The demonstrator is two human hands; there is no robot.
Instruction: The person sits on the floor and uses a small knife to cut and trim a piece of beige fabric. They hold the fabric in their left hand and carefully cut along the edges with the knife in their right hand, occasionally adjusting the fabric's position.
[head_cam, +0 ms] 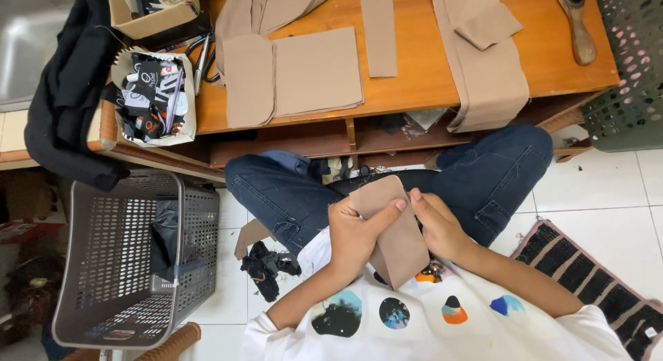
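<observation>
Tan fabric, one cut piece [395, 230] of it, is being held over the lap of a person sitting cross-legged on the white tiled floor [608, 188] just in front of the low wooden table [428, 71]. The left hand [356, 236] is closing around the piece's left edge, thumb lying across its face near the top, while the right hand [436, 226] is pinching the right edge, fingertips meeting the left thumb near the upper corner; both hands are gripping the same piece. It appears folded or doubled, though how many layers there are cannot be told. Its long axis is running from the upper end, near the knees and the table's front edge, down toward the person's chest, leaning a little to the right as it comes closer, with the narrower bottom end pointing at the white patterned shirt [442, 319]. To handle this well, I would judge that the edges want aligning squarely before any crease is pressed, thumbs staying close to the top corner so the layers are not slipping apart. More tan pieces [293, 74] are lying flat on the table toward its middle, a long strip [378, 29] beside them and another pile [483, 64] hanging over the front edge at the right. A grey basket [131, 264] is standing on the floor at the person's left.
</observation>
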